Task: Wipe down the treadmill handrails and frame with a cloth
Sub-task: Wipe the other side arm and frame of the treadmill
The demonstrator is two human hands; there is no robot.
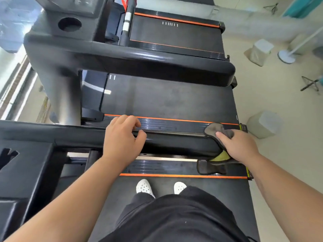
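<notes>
Head: handrail (176,144) end under cloth (213,128)

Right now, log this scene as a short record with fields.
left hand: fingers curled over the handrail, mid-length
right hand: grips the cloth at the handrail's free end
cloth: grey, yellow-green underside, draped over that end, hanging below
shoes: white, on the treadmill belt
beyond: next treadmill, orange trim

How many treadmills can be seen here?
3: the nearest treadmill underfoot, the middle treadmill beside it, the far treadmill at top. Others may be out of view.
</notes>
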